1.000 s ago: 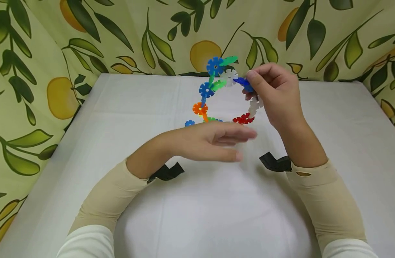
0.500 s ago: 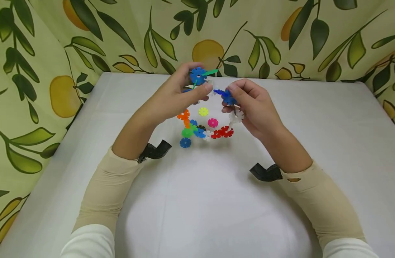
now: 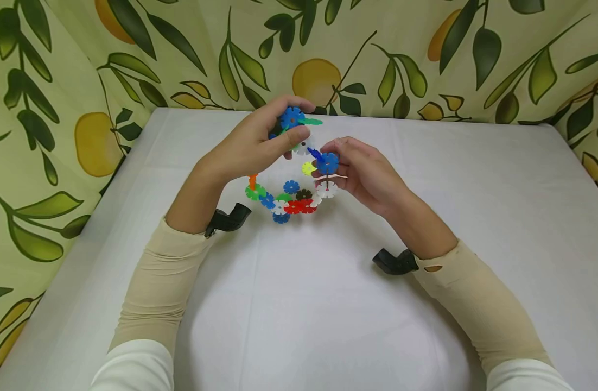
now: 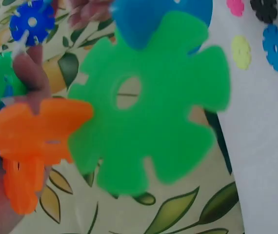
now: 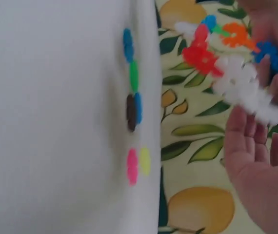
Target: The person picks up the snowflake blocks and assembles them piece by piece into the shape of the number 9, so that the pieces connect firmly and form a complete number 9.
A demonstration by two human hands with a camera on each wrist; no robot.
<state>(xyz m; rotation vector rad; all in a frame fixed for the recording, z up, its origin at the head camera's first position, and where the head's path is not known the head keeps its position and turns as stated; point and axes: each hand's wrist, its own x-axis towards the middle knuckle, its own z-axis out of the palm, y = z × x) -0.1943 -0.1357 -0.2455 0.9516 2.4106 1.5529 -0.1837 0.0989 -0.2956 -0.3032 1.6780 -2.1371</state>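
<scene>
A curved chain of interlocking flower-shaped plastic discs (image 3: 306, 206) hangs above the table between the hands. My left hand (image 3: 252, 142) grips its upper left part, with the thumb across the front near a blue disc (image 3: 292, 117). My right hand (image 3: 369, 174) lies beside the chain's right side, its fingers loosely extended behind another blue disc (image 3: 328, 163). A thin dark blue disc (image 3: 315, 154) reaches from there to a white disc (image 3: 303, 145) by the left thumb. In the left wrist view a green disc (image 4: 163, 107) looms close; the right wrist view shows white discs (image 5: 235, 80) near the fingertips.
Several loose discs lie on the white tabletop below the chain: pink (image 5: 132, 166), yellow (image 3: 307, 168), blue (image 3: 281, 218), dark brown (image 3: 304, 194) and green among them. A leaf-patterned curtain (image 3: 191, 43) stands behind the table. Black curved mounts (image 3: 395, 262) stick out from the sleeves.
My left hand has come up from the front and taken hold of the chain's upper left. The right hand has moved left and lower, its pinch loosened. The chain has shifted left.
</scene>
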